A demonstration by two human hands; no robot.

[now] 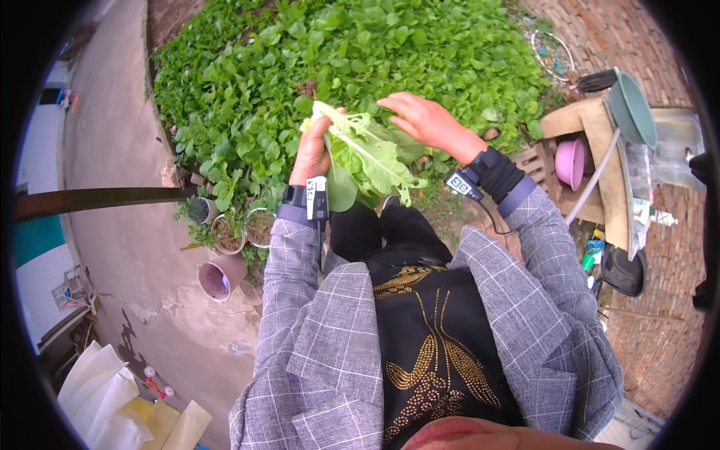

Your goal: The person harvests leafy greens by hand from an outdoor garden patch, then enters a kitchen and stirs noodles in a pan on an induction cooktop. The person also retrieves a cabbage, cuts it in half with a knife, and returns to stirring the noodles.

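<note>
My left hand [315, 147] grips a head of leafy greens [377, 160] by its pale stem end, with the thumb across the stalks. The light green leaves, some with holes and ragged edges, fan out to the lower right. My right hand [419, 119] is raised just right of the leaves, its fingers extended towards the left hand and apart from the stalks. Nothing shows in it. Both hands are above the near edge of a bed of low green plants [349, 62].
Flower pots, one a pinkish pot [222, 278], stand at the bed's left corner by a concrete path [112, 140]. At right are a green basin [633, 109], a pink basin [570, 163] and a brick pavement [658, 337]. A dark bar [107, 201] crosses the left side.
</note>
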